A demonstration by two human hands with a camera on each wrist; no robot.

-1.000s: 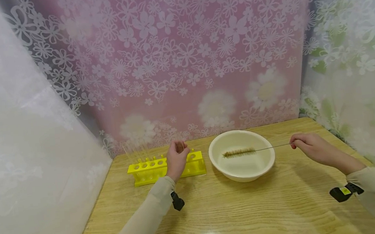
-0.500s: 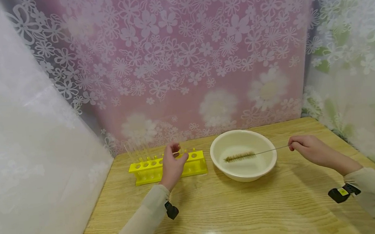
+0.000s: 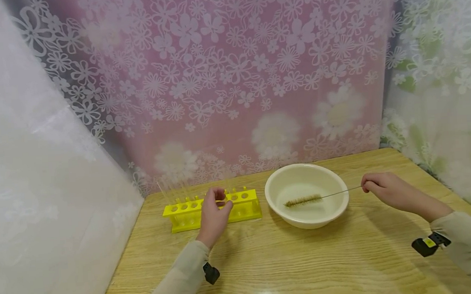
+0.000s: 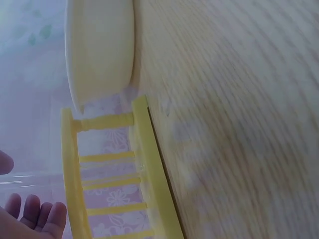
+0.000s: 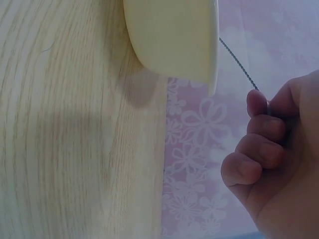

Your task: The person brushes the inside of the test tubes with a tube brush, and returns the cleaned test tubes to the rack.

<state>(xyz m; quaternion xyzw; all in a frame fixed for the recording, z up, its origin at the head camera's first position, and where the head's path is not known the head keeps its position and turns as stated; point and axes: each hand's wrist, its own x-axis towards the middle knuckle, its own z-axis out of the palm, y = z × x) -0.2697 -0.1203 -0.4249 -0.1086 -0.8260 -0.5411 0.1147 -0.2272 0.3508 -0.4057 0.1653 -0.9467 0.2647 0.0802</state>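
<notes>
"What is held closest in?"

"By the right hand [image 3: 390,190], the wire handle of a brush [image 3: 303,200] is gripped, the fingers being curled round its end; by the left hand [image 3: 214,213], a gap is kept, thumb and fingers being parted in a loose curve."

"Is anything seen in that gap?"

"In the left wrist view, a clear tube is shown faintly between thumb and fingers; whether it is touched cannot be told."

"And where are the bristles?"

"They are held inside the cream bowl [image 3: 309,222], to the left of the right fingers; the near-hand side of the rim is crossed by the wire; whether the bottom is brushed cannot be made out."

"What is set beside the left fingers?"

"A yellow rack [image 3: 244,217] is placed just beyond them, its middle being hidden by the hand; clear tubes [image 3: 163,192] are stood at its end to the left of those fingers, and fainter ones are seen just to their right; below all of it, the wood-grained bench [image 3: 291,269] is spread."

"Farthest off?"

"A pink flowered curtain [image 3: 234,52] is hung beyond both hands."
</notes>
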